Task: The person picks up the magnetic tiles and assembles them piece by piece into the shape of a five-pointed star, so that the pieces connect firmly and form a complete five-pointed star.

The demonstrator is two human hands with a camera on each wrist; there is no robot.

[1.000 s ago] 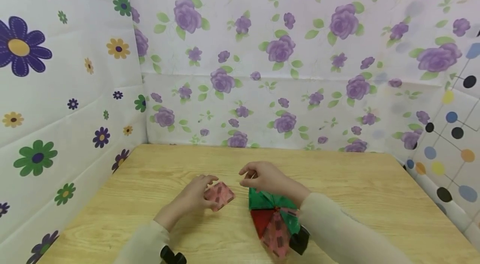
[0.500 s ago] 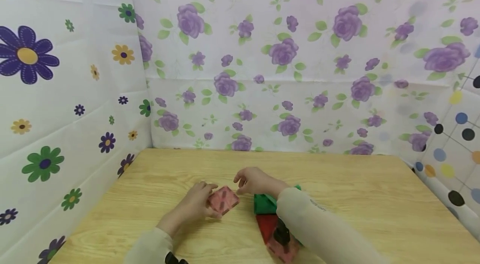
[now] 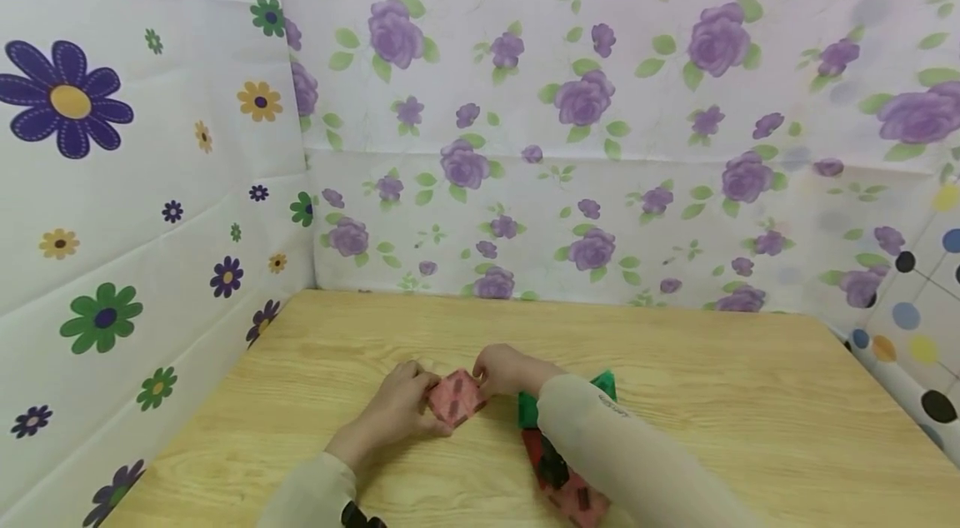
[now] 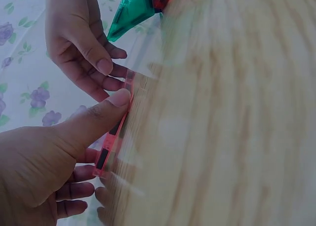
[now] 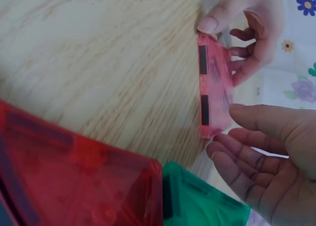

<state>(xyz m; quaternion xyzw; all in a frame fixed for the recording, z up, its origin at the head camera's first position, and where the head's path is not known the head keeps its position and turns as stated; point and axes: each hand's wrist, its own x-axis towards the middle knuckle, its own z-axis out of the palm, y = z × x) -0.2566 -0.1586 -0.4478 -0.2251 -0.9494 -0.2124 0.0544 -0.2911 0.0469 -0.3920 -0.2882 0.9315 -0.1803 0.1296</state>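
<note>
Pink translucent magnetic tiles (image 3: pixel 456 399), together diamond-shaped with dark magnet strips along the edges and across the middle, are between both hands above the table. My left hand (image 3: pixel 397 407) grips their left side, its thumb on the near edge in the left wrist view. On the opposite corner, my right hand (image 3: pixel 513 370) has its thumb and fingertips closed in around the edge. Under the right forearm lies a joined group of magnetic tiles: a green tile (image 5: pixel 205 199), a red tile (image 5: pixel 94 171) and a pink tile (image 3: pixel 588 503). The sleeve hides part of this group.
The wooden table (image 3: pixel 705 370) reaches back to a wall sheet with purple roses (image 3: pixel 585 99). A flower-printed sheet (image 3: pixel 172 295) borders the left side, a dotted sheet (image 3: pixel 922 311) the right. A dark wrist camera (image 3: pixel 553 461) overlaps the tile group.
My right hand has come left and down from above the tile group to the pink tiles' right corner. The left hand keeps hold of them. The right sleeve now covers more of the group.
</note>
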